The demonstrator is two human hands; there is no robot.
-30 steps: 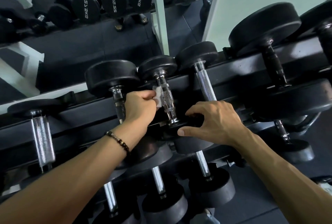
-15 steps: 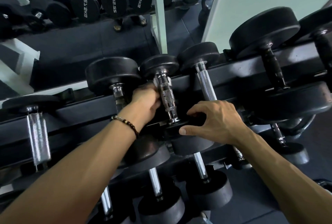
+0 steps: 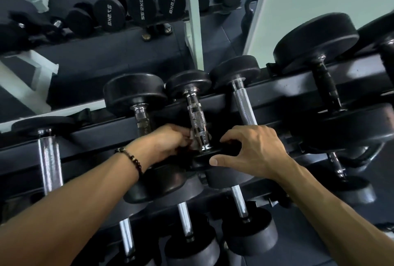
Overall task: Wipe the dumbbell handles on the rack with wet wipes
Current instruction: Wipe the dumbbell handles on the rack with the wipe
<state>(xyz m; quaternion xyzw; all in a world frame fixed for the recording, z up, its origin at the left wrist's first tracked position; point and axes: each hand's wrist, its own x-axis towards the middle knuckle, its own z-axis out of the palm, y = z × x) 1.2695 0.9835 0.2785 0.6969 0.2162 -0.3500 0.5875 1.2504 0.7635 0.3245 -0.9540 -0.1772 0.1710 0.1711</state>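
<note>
Dumbbell handle in the middle of the top shelf of the rack is the one getting cleaned right now, the knurled chrome one standing between a bigger dumbbell on its left and a longer-handled one on its right. Left hand is down at the low end of it, fingers curled in against the metal with a bit of pale wet wipe just peeking out, so it's pinching the wipe onto the handle. Right hand has thumb and fingers clawed around the black lower head, probably to stop the thing rolling. To do it well I'd say wrap the wipe right round the bar, twist as you slide up, and really work it into that knurling where grime sits.
</note>
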